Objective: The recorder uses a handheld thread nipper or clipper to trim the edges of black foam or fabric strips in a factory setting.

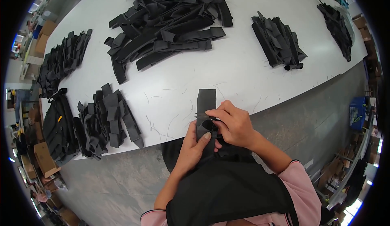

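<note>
A dark grey fabric strip stands out over the front edge of the table, its lower part folded into a loop. My left hand grips this strip low down, with the thumb pressed on the fold. Close against the strip's right side, my right hand is closed in a pinch. A small dark thing shows between its thumb and fingertips; most of it is hidden, so its kind is unclear. The far end of the strip points away from me over the white table.
A big heap of dark strips lies at the far middle. Smaller bundles sit at the right, far right, left and near left. A black bag lies at the left corner. Loose threads dot the tabletop.
</note>
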A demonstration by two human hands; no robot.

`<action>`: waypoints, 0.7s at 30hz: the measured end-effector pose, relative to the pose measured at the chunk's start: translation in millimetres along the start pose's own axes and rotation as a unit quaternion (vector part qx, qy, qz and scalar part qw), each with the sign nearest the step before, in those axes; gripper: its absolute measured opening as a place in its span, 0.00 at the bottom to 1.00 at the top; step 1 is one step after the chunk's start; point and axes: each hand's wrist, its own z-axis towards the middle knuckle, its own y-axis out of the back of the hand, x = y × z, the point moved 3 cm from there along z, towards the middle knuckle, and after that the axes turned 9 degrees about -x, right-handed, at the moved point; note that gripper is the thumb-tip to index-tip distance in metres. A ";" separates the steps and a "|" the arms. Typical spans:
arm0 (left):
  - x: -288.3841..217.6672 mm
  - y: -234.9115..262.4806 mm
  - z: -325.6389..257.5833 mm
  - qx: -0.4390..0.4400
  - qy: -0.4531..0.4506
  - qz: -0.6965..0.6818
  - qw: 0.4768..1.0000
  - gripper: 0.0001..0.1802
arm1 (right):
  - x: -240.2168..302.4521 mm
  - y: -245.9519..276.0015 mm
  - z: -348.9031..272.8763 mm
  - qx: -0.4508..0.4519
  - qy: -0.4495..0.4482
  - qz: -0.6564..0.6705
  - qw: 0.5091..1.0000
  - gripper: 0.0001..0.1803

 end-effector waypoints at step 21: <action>1.5 3.5 1.7 0.003 -0.009 0.019 1.000 0.21 | -10.6 -9.2 -4.3 -0.060 -0.088 0.030 0.994 0.15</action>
